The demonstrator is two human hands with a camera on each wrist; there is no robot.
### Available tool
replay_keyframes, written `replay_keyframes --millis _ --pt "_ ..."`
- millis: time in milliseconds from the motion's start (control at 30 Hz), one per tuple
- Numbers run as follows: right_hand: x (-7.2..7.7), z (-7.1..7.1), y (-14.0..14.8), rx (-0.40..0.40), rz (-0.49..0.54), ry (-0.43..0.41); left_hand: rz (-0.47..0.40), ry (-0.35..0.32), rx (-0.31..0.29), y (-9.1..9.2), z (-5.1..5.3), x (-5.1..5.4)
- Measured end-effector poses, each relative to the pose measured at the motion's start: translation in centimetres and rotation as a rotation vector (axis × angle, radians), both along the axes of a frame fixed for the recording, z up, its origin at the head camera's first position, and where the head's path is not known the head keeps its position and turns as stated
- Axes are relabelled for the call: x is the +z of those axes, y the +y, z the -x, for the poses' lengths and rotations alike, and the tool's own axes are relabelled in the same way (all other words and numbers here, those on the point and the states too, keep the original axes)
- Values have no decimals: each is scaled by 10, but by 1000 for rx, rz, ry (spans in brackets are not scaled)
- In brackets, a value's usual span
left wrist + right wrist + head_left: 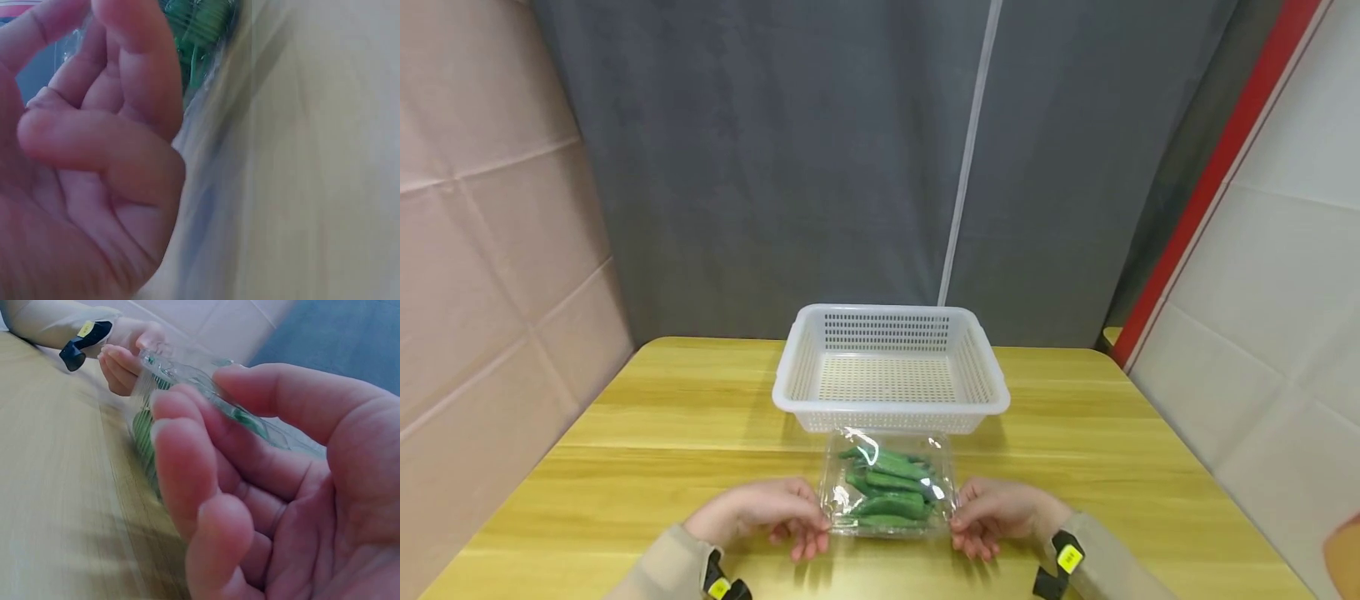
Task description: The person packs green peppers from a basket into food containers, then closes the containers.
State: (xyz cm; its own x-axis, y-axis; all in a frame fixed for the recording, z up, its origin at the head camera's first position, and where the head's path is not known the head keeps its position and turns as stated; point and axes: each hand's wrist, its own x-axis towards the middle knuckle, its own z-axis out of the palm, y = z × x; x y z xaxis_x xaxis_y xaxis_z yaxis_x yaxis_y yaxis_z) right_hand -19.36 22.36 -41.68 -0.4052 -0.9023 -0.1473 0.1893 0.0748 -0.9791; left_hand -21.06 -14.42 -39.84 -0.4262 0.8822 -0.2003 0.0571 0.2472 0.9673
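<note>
A clear plastic clamshell box (835, 471) with several long green peppers (891, 505) inside is held between both hands. My left hand (786, 512) pinches the box's near left corner, with the other fingers curled below. At the near right corner, my right hand (992, 512) pinches the rim between thumb and forefinger. The right wrist view shows this grip on the box edge (187, 376) close up. In the left wrist view, fingers (147, 62) cover much of the box. Whether the box's underside touches the table cannot be made out.
Just beyond the box stands a white perforated plastic basket (891, 407) with nothing in it. Both sit over a wood-grain table (662, 442). A dark grey curtain (775, 167) hangs behind the table, with pale panels at both sides.
</note>
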Motion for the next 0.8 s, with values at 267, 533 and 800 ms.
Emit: replay_keyframes --millis 267,533,800 --pt "0 0 0 -12 -13 -19 30 7 -2 -2 -2 3" --pt "0 1 0 0 -6 -34 35 2 9 -7 3 1" --pt "7 15 23 -58 7 18 102 119 211 -29 18 11"
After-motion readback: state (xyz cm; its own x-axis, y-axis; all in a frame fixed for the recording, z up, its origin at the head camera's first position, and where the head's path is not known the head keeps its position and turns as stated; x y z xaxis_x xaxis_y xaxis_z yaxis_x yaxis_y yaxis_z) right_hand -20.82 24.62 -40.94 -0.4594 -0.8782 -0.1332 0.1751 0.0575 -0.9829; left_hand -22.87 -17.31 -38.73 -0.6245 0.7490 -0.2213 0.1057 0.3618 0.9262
